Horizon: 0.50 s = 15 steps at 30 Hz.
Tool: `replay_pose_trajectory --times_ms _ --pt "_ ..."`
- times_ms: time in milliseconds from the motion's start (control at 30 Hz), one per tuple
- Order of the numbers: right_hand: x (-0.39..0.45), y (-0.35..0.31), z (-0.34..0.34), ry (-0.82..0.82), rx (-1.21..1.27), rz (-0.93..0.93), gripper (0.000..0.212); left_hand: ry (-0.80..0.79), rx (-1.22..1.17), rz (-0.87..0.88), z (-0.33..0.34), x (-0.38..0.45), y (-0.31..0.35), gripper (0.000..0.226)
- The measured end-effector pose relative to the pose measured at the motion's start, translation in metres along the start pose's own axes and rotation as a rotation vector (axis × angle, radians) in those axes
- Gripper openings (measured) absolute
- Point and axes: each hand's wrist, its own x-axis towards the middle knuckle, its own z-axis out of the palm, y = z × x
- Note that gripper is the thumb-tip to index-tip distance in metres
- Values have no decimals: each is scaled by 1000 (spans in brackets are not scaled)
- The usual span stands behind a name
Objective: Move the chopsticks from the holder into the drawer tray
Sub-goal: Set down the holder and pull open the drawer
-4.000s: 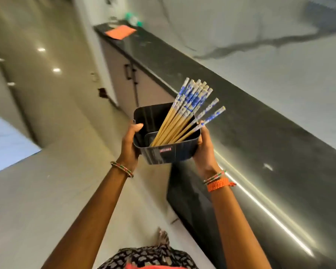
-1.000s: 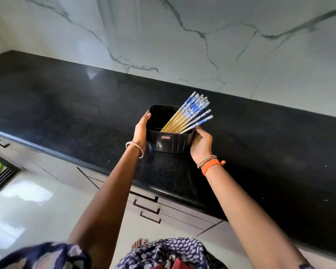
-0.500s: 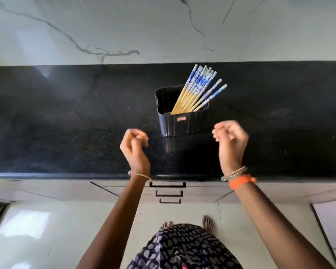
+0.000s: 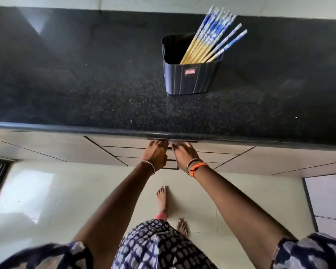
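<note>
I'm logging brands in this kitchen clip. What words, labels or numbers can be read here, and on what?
Small red and white label on the front of the black holder: it carries print, but too small and blurred to read.
Chopsticks: blue and white pattern only, no text.
Counter and drawer fronts: no text or signs seen.

Speckled black countertop [image 4: 105, 98] (glossy), pale tiled floor [image 4: 85, 191] below
</note>
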Motion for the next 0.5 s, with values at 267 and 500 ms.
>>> replay_pose_trajectory --times_ms 267,500 --pt "5 -10 14 81 -71 75 38 61 -94 -165 30 0 2 36" --pt "-28 -26 16 67 -39 124 32 31 -94 -170 37 -34 11 36"
